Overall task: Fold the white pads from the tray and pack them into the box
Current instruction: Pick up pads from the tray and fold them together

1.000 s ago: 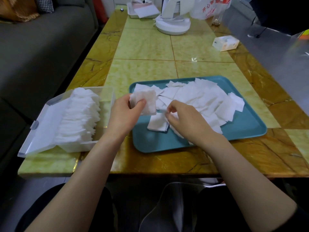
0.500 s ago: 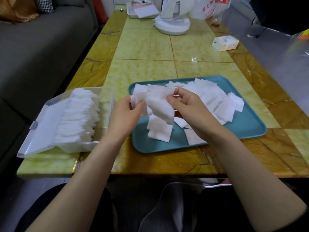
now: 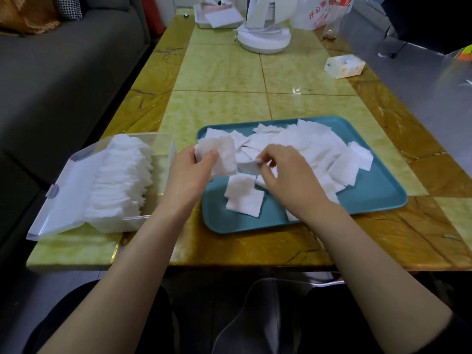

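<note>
Lowered since before, my right hand (image 3: 291, 182) is pinching a pad (image 3: 246, 166) just above the tray (image 3: 370, 195), centre frame; my left hand (image 3: 190, 177) is gripping a second pad (image 3: 226, 159) in its fingers, just beside it.

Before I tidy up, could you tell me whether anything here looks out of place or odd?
Nothing spilled or damaged. The clear plastic box sits at the yellow table's left edge, its open lid jutting past it; its folded white pads bulge above the rim.
</note>
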The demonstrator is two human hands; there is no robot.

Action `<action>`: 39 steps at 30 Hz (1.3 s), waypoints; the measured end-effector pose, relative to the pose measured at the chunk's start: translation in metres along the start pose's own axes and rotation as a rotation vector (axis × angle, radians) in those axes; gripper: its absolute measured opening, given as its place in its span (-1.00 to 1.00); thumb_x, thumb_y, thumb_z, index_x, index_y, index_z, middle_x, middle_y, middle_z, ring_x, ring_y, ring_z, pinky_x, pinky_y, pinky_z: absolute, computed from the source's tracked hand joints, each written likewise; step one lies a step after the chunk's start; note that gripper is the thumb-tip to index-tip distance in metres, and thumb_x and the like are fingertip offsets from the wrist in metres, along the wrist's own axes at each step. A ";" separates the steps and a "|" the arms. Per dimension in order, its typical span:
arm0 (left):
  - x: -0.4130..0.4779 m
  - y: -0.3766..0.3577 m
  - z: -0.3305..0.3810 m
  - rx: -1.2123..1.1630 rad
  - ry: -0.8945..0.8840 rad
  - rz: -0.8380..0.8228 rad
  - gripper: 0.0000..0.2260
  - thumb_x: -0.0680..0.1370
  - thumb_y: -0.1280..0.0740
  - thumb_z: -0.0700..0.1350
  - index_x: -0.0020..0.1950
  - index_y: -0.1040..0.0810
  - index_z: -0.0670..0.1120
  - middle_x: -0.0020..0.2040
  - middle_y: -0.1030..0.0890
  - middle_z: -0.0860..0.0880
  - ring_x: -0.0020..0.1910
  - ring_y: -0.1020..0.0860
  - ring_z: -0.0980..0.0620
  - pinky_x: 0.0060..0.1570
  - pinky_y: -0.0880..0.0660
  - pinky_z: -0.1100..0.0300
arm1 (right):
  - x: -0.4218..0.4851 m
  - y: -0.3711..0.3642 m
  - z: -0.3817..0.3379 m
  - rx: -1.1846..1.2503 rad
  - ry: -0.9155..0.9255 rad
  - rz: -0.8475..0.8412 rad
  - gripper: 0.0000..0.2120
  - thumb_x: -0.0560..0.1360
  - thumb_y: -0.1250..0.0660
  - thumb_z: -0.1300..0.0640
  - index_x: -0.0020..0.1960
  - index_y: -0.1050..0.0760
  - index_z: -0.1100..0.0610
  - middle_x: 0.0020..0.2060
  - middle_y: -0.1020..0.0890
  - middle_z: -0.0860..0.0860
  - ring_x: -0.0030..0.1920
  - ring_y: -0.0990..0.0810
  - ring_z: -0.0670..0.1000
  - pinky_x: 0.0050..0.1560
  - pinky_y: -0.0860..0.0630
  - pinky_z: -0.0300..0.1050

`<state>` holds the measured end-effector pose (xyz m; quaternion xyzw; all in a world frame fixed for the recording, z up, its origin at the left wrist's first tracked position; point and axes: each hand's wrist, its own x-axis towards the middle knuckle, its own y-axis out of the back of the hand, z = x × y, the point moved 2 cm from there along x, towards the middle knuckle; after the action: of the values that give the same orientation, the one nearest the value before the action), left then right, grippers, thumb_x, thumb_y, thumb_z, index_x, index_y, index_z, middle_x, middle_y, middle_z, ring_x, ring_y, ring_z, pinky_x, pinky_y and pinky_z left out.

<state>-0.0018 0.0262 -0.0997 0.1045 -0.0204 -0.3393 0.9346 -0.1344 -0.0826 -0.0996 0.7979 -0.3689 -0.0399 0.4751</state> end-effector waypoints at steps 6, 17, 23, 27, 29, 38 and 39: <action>0.001 -0.001 -0.002 -0.008 0.009 0.000 -0.93 0.58 -0.26 -0.15 0.00 -0.52 0.00 -0.12 -0.60 0.04 -0.04 -0.59 -0.02 -0.18 -0.55 0.17 | -0.005 -0.007 -0.005 0.001 -0.123 -0.153 -0.87 0.59 -0.11 0.14 0.06 -0.39 0.14 -0.12 -0.59 0.11 -0.11 -0.54 0.13 -0.09 -0.46 0.03; -0.001 0.000 -0.001 0.132 -0.060 -0.039 -0.79 0.45 -0.35 -0.02 -0.10 -0.62 -0.17 -0.16 -0.65 -0.24 -0.19 -0.59 -0.13 -0.10 -0.53 -0.06 | 0.002 0.006 -0.012 0.332 -0.010 -0.084 -0.93 0.54 -0.28 0.16 -0.11 -0.52 0.08 -0.23 -0.60 -0.03 -0.19 -0.51 -0.08 -0.19 -0.39 -0.31; -0.010 -0.012 -0.001 0.161 -0.069 -0.246 -0.75 0.52 -0.35 -0.08 -0.02 -0.59 -0.28 -0.08 -0.61 -0.33 -0.21 -0.51 0.01 -0.17 -0.40 0.10 | 0.002 0.004 -0.012 0.313 0.010 -0.015 -0.96 0.50 -0.34 0.09 -0.11 -0.50 0.04 -0.23 -0.60 -0.06 -0.20 -0.54 -0.07 -0.17 -0.44 -0.26; -0.013 -0.012 0.000 0.168 -0.063 -0.297 -0.60 0.41 -0.29 0.01 -0.01 -0.54 -0.33 -0.08 -0.57 -0.35 -0.20 -0.48 0.00 -0.14 -0.40 0.07 | 0.001 0.005 -0.012 0.257 0.033 0.042 -0.94 0.50 -0.34 0.09 -0.12 -0.48 0.05 -0.22 -0.58 -0.05 -0.19 -0.52 -0.06 -0.17 -0.46 -0.19; -0.014 -0.012 0.001 0.176 -0.068 -0.308 -0.62 0.41 -0.27 -0.02 -0.03 -0.54 -0.35 -0.09 -0.56 -0.37 -0.20 -0.47 0.00 -0.14 -0.40 0.07 | 0.000 0.005 -0.014 0.237 0.064 0.060 -0.94 0.50 -0.34 0.11 -0.10 -0.47 0.08 -0.13 -0.54 -0.03 -0.11 -0.51 -0.05 -0.11 -0.46 -0.19; -0.014 -0.012 -0.001 0.145 0.010 -0.286 -0.52 0.34 -0.21 0.12 -0.11 -0.53 -0.30 -0.19 -0.54 -0.20 -0.18 -0.47 -0.06 -0.11 -0.41 0.01 | -0.001 0.002 -0.017 0.342 -0.029 -0.130 -0.89 0.54 -0.29 0.11 -0.06 -0.36 0.08 -0.27 -0.46 -0.16 -0.27 -0.44 -0.15 -0.19 -0.40 -0.20; -0.015 -0.012 0.001 0.124 0.018 -0.297 -0.49 0.35 -0.22 0.19 -0.09 -0.56 -0.27 -0.15 -0.57 -0.21 -0.16 -0.52 -0.13 -0.07 -0.45 -0.01 | -0.001 0.003 -0.016 0.346 -0.027 -0.119 -0.89 0.53 -0.30 0.11 -0.06 -0.36 0.08 -0.26 -0.47 -0.16 -0.26 -0.44 -0.15 -0.18 -0.40 -0.20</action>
<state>-0.0209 0.0266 -0.1009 0.1668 -0.0174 -0.4709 0.8661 -0.1296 -0.0711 -0.0889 0.8875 -0.3288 -0.0143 0.3226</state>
